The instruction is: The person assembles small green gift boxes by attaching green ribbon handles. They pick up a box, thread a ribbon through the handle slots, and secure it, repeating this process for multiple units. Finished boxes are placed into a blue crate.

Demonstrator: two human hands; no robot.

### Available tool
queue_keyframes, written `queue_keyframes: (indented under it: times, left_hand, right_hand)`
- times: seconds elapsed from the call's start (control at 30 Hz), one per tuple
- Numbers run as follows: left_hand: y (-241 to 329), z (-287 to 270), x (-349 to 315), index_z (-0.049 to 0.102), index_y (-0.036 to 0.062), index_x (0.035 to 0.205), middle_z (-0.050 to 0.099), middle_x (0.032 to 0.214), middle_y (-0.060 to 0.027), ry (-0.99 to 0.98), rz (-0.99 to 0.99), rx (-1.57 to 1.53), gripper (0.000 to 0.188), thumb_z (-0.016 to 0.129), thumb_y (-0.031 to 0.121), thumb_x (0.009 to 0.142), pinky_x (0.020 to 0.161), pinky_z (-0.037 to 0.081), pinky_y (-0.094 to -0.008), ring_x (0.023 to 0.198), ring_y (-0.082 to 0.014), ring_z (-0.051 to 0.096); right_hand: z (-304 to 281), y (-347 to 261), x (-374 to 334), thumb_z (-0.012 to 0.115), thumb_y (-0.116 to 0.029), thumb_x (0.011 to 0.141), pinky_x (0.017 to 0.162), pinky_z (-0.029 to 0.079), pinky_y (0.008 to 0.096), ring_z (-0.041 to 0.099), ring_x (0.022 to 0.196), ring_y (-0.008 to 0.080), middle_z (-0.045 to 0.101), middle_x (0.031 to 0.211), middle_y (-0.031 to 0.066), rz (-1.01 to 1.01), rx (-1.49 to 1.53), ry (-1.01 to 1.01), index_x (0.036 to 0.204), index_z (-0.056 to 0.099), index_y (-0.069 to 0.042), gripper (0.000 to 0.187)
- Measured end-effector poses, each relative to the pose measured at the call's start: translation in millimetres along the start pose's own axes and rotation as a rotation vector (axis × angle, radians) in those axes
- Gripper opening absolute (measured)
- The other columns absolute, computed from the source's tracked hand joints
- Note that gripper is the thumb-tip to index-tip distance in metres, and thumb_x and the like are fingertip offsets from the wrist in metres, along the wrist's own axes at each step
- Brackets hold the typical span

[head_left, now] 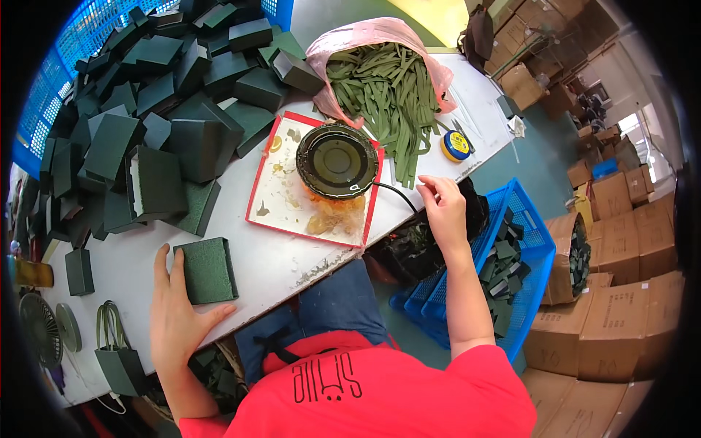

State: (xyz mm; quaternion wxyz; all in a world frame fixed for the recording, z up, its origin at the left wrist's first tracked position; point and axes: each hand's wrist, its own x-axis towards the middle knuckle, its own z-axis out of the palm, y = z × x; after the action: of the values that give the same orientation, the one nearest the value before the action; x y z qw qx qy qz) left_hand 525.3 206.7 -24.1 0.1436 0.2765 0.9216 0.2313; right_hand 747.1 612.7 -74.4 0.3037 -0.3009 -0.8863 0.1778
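A small dark green box [209,270] lies on the white table near its front edge. My left hand [179,314] is beside it with fingers and thumb spread; the index fingertip is at the box's left edge, the thumb below it. Over the table's front edge is my right hand [444,212], its thumb and fingertips pinched together close to the green strap pile [383,95]. Whether anything sits in that pinch is too small to tell. Between the hands, a round black pot [337,160] of dark glossy liquid stands on a stained, red-edged board [272,208].
A big heap of green boxes [157,95] fills the table's left, against a blue crate [44,109]. A pink bag [365,33] holds the straps. A cable [398,191] runs from the pot. Right are a round yellow-blue tin [456,146], a blue basket [537,248] and cartons [613,321].
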Motion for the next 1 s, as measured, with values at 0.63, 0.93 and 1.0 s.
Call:
queue_keyframes:
  times: [0.63,0.93,1.0]
  left_hand:
    - [9.6,24.8,18.0,0.048,0.0075,0.148,0.039,0.155,-0.0175,0.037,0.419,0.225,0.097,0.092,0.03,0.065,0.117,0.028,-0.0598,0.149,-0.0465,0.025]
    - [14.7,24.5,15.3,0.049,0.007,0.147,0.044,0.15,-0.0167,0.03,0.421,0.213,0.097,0.093,0.029,0.063,0.116,0.029,-0.0588,0.146,-0.0457,0.03]
    - [16.9,23.8,14.1,0.051,0.0069,0.146,0.045,0.149,-0.0159,0.016,0.422,0.213,0.096,0.094,0.029,0.063,0.115,0.029,-0.058,0.146,-0.0451,0.031]
  right_hand:
    - [22.7,3.2,30.5,0.063,-0.007,0.102,0.07,0.054,0.0261,0.069,0.082,0.0122,0.075,0.1,0.0106,0.189,0.556,-0.103,0.121,0.062,-0.001,0.02]
    - [16.2,-4.1,30.7,0.067,-0.01,0.1,0.071,0.058,0.0254,0.071,0.081,0.0131,0.075,0.099,0.0113,0.418,0.778,-0.091,0.118,0.066,0.006,0.023]
    - [11.4,-9.7,25.1,0.066,-0.01,0.101,0.067,0.057,0.0245,0.07,0.077,0.0126,0.074,0.097,0.0108,0.403,0.731,-0.098,0.118,0.064,0.006,0.022]
